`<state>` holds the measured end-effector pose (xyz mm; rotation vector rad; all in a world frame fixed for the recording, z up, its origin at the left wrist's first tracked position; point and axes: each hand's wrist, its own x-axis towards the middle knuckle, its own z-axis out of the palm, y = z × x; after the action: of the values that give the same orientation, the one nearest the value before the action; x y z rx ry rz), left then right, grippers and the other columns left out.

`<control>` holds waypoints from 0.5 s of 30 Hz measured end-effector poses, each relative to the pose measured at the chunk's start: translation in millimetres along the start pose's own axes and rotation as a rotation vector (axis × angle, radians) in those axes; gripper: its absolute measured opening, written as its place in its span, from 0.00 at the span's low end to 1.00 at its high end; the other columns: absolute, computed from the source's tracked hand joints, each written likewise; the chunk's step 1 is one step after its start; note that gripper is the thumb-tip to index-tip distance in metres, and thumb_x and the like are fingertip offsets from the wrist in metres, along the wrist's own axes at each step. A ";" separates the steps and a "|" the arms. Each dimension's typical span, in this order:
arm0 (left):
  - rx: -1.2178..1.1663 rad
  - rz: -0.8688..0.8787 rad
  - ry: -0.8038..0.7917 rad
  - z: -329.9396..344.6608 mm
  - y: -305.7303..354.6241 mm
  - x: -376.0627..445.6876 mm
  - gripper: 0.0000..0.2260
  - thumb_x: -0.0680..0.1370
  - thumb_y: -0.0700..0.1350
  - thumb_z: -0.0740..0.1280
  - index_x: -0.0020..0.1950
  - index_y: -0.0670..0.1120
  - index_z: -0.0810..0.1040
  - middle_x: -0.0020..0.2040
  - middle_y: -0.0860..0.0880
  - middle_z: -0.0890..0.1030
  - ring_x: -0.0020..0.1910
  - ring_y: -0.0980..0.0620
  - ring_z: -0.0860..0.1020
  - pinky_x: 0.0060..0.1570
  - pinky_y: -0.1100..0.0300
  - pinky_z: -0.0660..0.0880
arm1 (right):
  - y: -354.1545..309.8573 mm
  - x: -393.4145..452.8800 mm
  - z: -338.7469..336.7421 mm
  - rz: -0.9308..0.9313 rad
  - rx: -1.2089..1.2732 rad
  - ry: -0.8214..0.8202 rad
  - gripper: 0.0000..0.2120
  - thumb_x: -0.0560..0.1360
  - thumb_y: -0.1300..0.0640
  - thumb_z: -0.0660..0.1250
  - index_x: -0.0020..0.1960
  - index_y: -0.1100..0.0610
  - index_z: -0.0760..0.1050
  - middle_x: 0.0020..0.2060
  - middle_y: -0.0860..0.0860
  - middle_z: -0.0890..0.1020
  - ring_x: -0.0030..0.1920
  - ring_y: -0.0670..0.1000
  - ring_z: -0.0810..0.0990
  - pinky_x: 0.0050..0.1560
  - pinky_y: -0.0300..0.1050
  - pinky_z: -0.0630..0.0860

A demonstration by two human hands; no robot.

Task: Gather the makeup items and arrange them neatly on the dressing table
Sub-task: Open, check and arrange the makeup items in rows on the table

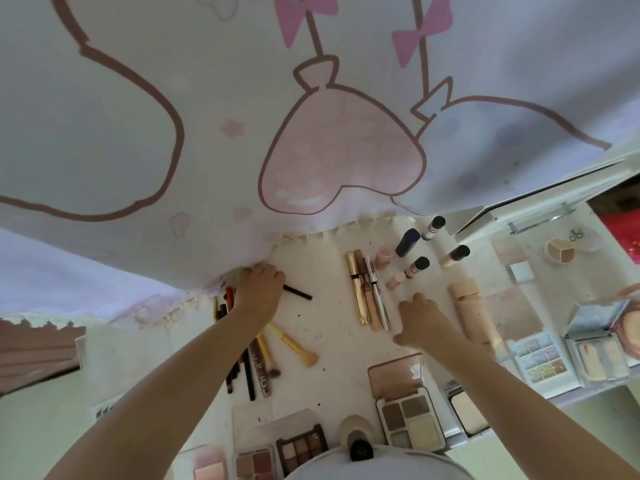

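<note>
- Left hand (pixel 260 285) is curled knuckles-up around a thin black pencil (pixel 298 293), whose tip sticks out to its right on the dressing table (pixel 325 327).
- Right hand (pixel 423 322) lies loosely spread on the tabletop, holding nothing, fingertips just beside a row of gold and beige tubes (pixel 367 292).
- Pencils and yellow-handled brushes (pixel 287 341) lie under the left forearm.
- Small bottles (pixel 417 266) stand beyond the right hand; open eyeshadow palettes (pixel 408 417) sit nearer the person.
- Printed cloth (pixel 311 133) hangs behind.

A white dressing table (pixel 329 317) fills the lower frame, bearing lip-gloss tubes (pixel 369 292) at centre, eyeshadow palettes (pixel 410 422) lower right, pencils (pixel 242 372) left.
</note>
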<state>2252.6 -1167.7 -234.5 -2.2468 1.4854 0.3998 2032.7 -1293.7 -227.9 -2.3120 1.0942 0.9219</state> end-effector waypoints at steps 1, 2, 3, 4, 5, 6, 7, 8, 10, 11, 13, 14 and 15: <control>0.073 0.038 -0.017 -0.8 -2.6 1.2 0.14 0.76 0.38 0.58 0.61 0.44 0.67 0.61 0.46 0.70 0.63 0.47 0.67 0.62 0.53 0.65 | 1.6 -1.4 -0.2 -0.004 -0.005 0.002 0.19 0.72 0.50 0.65 0.58 0.58 0.70 0.49 0.53 0.69 0.49 0.51 0.69 0.46 0.41 0.69; 0.126 0.080 -0.026 -1.8 -4.5 1.5 0.14 0.76 0.38 0.58 0.61 0.44 0.67 0.61 0.46 0.70 0.62 0.47 0.68 0.63 0.52 0.64 | 3.1 -3.5 -0.6 -0.008 -0.006 0.010 0.19 0.73 0.48 0.64 0.58 0.58 0.70 0.49 0.53 0.72 0.50 0.51 0.71 0.45 0.41 0.70; 0.151 0.117 -0.032 -1.4 -5.4 1.9 0.14 0.76 0.38 0.58 0.62 0.44 0.67 0.61 0.47 0.70 0.62 0.47 0.68 0.64 0.52 0.63 | 4.0 -6.8 -1.7 -0.018 -0.003 0.025 0.18 0.74 0.47 0.62 0.58 0.58 0.71 0.51 0.53 0.74 0.50 0.51 0.73 0.46 0.41 0.71; 0.137 0.139 -0.019 -1.8 -4.9 1.8 0.15 0.76 0.37 0.57 0.62 0.44 0.66 0.61 0.47 0.70 0.62 0.47 0.68 0.65 0.52 0.61 | 4.2 -10.4 -3.8 -0.035 0.011 0.051 0.18 0.75 0.46 0.60 0.58 0.58 0.71 0.52 0.53 0.75 0.51 0.51 0.74 0.48 0.41 0.73; 0.114 0.156 -0.002 -2.7 -3.1 0.9 0.15 0.76 0.37 0.57 0.62 0.44 0.66 0.61 0.47 0.71 0.62 0.47 0.68 0.66 0.52 0.60 | 3.5 -14.8 -7.1 -0.063 0.042 0.086 0.18 0.76 0.46 0.59 0.57 0.57 0.71 0.52 0.52 0.76 0.52 0.51 0.75 0.50 0.42 0.73; 0.084 0.185 0.021 -8.5 1.1 -3.4 0.15 0.76 0.36 0.57 0.62 0.43 0.67 0.60 0.46 0.72 0.60 0.47 0.69 0.65 0.54 0.61 | 1.1 -19.8 -11.9 -0.102 0.088 0.128 0.16 0.77 0.46 0.57 0.57 0.57 0.71 0.53 0.52 0.76 0.52 0.50 0.75 0.52 0.42 0.72; 0.065 0.251 0.111 -14.6 5.5 -8.8 0.13 0.74 0.37 0.60 0.59 0.42 0.70 0.56 0.46 0.74 0.57 0.48 0.72 0.61 0.57 0.65 | -2.8 -25.2 -17.3 -0.148 0.138 0.169 0.15 0.77 0.47 0.57 0.57 0.55 0.70 0.53 0.51 0.77 0.53 0.50 0.75 0.52 0.42 0.72; 0.031 0.319 0.225 -22.4 10.1 -15.5 0.10 0.71 0.39 0.67 0.52 0.42 0.75 0.49 0.45 0.78 0.49 0.49 0.76 0.52 0.61 0.71 | -8.3 -31.1 -23.0 -0.196 0.185 0.205 0.15 0.77 0.47 0.56 0.58 0.55 0.70 0.53 0.50 0.77 0.53 0.50 0.75 0.52 0.42 0.71; -0.042 0.450 0.395 -35.2 17.6 -29.5 0.10 0.58 0.42 0.78 0.35 0.45 0.79 0.31 0.50 0.78 0.30 0.54 0.77 0.28 0.67 0.73 | -22.6 -43.3 -33.9 -0.274 0.272 0.252 0.16 0.78 0.47 0.54 0.58 0.55 0.69 0.50 0.52 0.79 0.50 0.52 0.77 0.49 0.44 0.71; -0.093 0.500 0.464 -42.0 22.5 -37.7 0.10 0.57 0.42 0.78 0.31 0.46 0.78 0.28 0.51 0.77 0.26 0.55 0.75 0.23 0.68 0.70 | -30.3 -49.0 -38.2 -0.300 0.332 0.256 0.15 0.79 0.47 0.52 0.57 0.56 0.68 0.46 0.53 0.80 0.47 0.53 0.77 0.46 0.44 0.71; -0.164 0.567 0.558 -52.4 26.8 -54.2 0.03 0.66 0.43 0.72 0.33 0.46 0.79 0.29 0.52 0.76 0.25 0.56 0.74 0.21 0.67 0.69 | -42.9 -58.5 -43.5 -0.359 0.487 0.217 0.12 0.80 0.49 0.51 0.50 0.56 0.68 0.37 0.54 0.78 0.38 0.53 0.75 0.40 0.42 0.70; -0.197 0.556 0.547 -59.3 27.1 -61.7 0.06 0.70 0.44 0.65 0.34 0.46 0.79 0.29 0.52 0.76 0.24 0.56 0.73 0.21 0.67 0.68 | -47.1 -62.0 -45.3 -0.380 0.555 0.189 0.13 0.80 0.51 0.51 0.43 0.56 0.68 0.32 0.52 0.75 0.33 0.50 0.73 0.36 0.38 0.68; -0.237 0.536 0.549 -63.9 27.2 -69.3 0.10 0.72 0.45 0.59 0.36 0.46 0.79 0.30 0.52 0.76 0.24 0.57 0.72 0.20 0.66 0.67 | -50.2 -65.2 -46.7 -0.395 0.612 0.173 0.15 0.80 0.53 0.51 0.37 0.54 0.68 0.28 0.49 0.73 0.28 0.46 0.71 0.31 0.34 0.66</control>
<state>2201.2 -1152.7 -152.3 -2.2087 2.4569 0.1065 2059.9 -1258.4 -144.5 -1.9935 0.7896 0.1960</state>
